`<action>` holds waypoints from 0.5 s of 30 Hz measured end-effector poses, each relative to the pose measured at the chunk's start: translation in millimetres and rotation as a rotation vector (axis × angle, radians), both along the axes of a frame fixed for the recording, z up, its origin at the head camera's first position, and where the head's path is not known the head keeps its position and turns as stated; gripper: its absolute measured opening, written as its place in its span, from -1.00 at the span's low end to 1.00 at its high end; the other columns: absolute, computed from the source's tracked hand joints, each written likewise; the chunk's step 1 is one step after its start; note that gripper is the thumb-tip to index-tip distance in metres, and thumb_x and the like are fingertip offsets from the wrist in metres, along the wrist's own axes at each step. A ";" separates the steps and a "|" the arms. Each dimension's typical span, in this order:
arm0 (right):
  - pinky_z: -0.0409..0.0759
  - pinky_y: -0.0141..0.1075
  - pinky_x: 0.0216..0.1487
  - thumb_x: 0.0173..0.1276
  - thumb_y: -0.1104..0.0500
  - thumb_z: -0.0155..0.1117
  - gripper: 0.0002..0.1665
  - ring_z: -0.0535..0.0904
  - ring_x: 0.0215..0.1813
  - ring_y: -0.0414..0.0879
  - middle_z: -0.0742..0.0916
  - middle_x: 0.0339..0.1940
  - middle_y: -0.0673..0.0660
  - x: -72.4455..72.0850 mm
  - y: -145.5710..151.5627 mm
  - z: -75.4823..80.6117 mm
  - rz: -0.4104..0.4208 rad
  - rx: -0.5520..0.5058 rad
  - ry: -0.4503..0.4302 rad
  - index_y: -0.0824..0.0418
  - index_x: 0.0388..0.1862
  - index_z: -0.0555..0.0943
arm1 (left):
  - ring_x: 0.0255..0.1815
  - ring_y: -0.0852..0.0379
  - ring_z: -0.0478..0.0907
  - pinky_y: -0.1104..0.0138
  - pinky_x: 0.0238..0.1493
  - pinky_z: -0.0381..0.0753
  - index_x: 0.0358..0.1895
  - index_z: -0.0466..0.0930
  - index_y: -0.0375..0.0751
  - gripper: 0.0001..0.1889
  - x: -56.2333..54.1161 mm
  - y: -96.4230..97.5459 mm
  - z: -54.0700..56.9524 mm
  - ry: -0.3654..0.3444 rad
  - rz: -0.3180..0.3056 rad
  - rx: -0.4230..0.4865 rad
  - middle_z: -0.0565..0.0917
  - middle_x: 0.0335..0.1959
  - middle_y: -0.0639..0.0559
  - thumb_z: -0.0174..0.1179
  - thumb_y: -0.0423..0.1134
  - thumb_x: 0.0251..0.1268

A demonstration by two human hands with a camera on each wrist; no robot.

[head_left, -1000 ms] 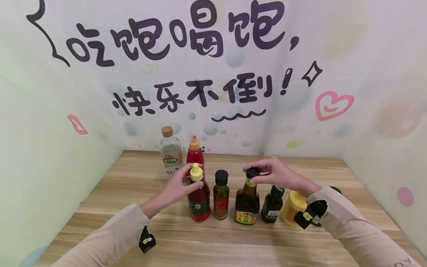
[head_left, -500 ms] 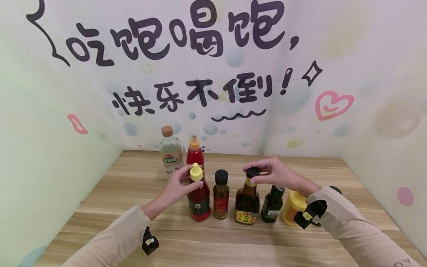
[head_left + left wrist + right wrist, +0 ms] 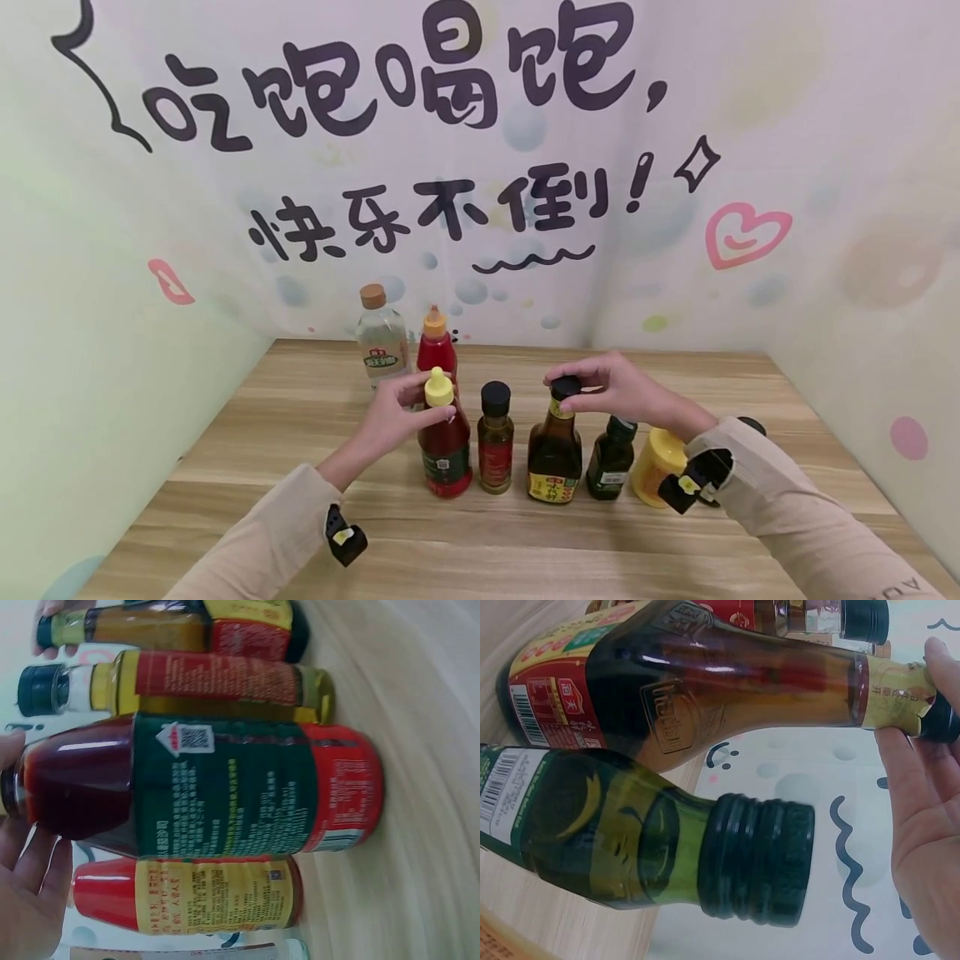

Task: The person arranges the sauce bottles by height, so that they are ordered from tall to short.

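My left hand (image 3: 390, 415) grips a red sauce squeeze bottle (image 3: 446, 454) just below its yellow nozzle cap, thumb in front. The left wrist view shows this bottle's dark green label (image 3: 225, 787) with my fingers (image 3: 30, 862) around the neck. At the right, my right hand (image 3: 626, 390) pinches the black-capped neck of a brown soy sauce bottle (image 3: 555, 446) with a yellow label. Both bottles stand upright on the wooden table (image 3: 487, 558). Between them is a slim oil bottle (image 3: 495, 442) with a black cap.
Behind my left hand stand a clear bottle (image 3: 381, 337) with a brown cap and a red squeeze bottle (image 3: 437, 352) with an orange top. Right of the soy sauce are a small dark green bottle (image 3: 611, 462) and a yellow tub (image 3: 663, 467), partly behind my right wrist.
The left forearm has shifted slightly to the right, and the head view has moved a little. Both hands keep their grips, and the bottles stay in place.
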State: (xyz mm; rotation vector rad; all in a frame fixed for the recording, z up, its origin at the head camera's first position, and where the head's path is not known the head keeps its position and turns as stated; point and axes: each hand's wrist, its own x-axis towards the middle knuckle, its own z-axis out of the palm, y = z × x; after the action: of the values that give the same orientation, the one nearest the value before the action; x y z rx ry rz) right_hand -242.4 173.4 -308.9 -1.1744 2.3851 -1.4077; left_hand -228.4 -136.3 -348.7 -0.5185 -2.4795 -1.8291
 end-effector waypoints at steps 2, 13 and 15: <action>0.59 -0.29 -0.34 0.11 0.27 0.28 -0.55 0.59 -0.29 -0.16 0.62 -0.14 0.28 0.1 -0.2 0.3 0.005 -0.002 0.006 0.46 -0.02 0.50 | -0.12 -0.05 0.54 0.20 -0.19 0.56 0.07 0.45 -0.33 -0.46 -0.8 -0.7 0.7 0.016 -0.008 -0.009 0.56 -0.06 -0.18 0.33 -0.25 -0.05; 0.59 -0.29 -0.31 0.11 0.27 0.28 -0.56 0.59 -0.27 -0.14 0.62 -0.12 0.27 0.9 0.3 2.0 -0.006 -0.005 -0.014 0.44 -0.02 0.50 | -0.16 -0.04 0.56 0.19 -0.22 0.57 0.08 0.45 -0.35 -0.44 -3.7 2.4 1.1 0.055 0.029 -0.030 0.57 -0.08 -0.18 0.34 -0.23 -0.06; 0.59 -0.29 -0.31 0.11 0.27 0.28 -0.56 0.59 -0.28 -0.14 0.62 -0.12 0.26 0.8 0.1 1.3 -0.004 -0.003 -0.014 0.44 -0.02 0.50 | -0.16 -0.03 0.56 0.19 -0.21 0.56 0.08 0.45 -0.35 -0.45 -3.6 3.0 0.1 0.056 0.049 -0.033 0.57 -0.08 -0.17 0.34 -0.24 -0.06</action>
State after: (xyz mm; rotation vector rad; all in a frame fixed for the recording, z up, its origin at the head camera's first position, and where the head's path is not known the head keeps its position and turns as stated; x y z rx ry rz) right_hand -241.7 173.5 -307.6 -1.1577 2.3778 -1.4164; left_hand -232.0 -133.3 -348.6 -0.4982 -2.4670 -1.7351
